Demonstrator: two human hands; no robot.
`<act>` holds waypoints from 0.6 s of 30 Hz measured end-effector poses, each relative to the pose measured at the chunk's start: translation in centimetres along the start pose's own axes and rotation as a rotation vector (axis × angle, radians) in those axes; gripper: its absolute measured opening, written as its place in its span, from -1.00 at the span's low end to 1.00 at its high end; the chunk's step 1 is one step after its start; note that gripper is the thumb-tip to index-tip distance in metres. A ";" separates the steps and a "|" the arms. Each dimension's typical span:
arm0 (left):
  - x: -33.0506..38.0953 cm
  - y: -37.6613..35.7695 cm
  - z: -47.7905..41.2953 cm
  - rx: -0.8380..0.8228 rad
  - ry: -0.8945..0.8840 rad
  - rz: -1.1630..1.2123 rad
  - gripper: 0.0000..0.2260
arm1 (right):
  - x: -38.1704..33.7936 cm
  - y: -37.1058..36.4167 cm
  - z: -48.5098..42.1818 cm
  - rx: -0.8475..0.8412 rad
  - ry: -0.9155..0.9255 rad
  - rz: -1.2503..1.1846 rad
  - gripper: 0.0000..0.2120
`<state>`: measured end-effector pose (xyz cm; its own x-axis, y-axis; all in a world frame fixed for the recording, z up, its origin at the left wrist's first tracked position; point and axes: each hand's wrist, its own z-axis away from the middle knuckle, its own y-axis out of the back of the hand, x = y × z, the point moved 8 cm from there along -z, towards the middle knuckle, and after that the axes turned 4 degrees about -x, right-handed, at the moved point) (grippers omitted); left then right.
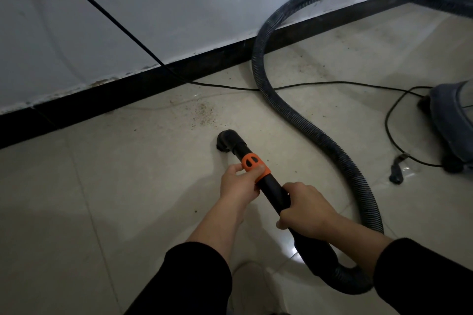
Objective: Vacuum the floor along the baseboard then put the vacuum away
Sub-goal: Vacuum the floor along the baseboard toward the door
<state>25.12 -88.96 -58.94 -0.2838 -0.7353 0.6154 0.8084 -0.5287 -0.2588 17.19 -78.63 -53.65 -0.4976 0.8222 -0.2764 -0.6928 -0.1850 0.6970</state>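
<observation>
- Nearest: right grip (304, 210) curled round black wand (275, 193).
- Ahead, left grip (240, 184) closed on orange collar (253, 165).
- Down on tiled floor (102, 186): nozzle (226, 139), near crumbs (204, 112), apart from dark baseboard (128, 89).
- Ribbed hose (307, 120) looping right toward vacuum canister (453, 120).

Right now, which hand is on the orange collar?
The left hand pinches the orange collar; the right hand grips the black tube behind it.

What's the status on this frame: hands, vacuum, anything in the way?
Left hand pinches orange collar, right hand grips black wand. Nozzle near the floor, short of crumbs by baseboard. Power cord and hose lie across floor ahead.
</observation>
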 end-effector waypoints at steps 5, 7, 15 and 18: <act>0.4 -0.6 -0.1 -0.051 -0.011 0.034 -0.64 | -0.2 0.4 -0.6 0.023 -0.008 -0.026 -0.69; 0.8 -0.4 -0.5 -0.052 -0.032 0.036 -0.55 | -0.6 0.4 -1.1 0.035 0.000 -0.044 -0.69; 1.7 0.8 -2.5 0.014 -0.097 0.046 -0.46 | -2.1 -0.4 -3.2 0.062 0.035 -0.097 -0.66; 2.0 1.1 -2.7 0.044 -0.115 0.055 -0.46 | -2.6 -0.1 -3.5 0.038 0.049 -0.107 -0.67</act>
<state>24.03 -92.12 -60.00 -0.1797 -0.7078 0.6832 0.8438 -0.4679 -0.2628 16.67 -82.61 -55.33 -0.4473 0.8087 -0.3821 -0.7235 -0.0759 0.6862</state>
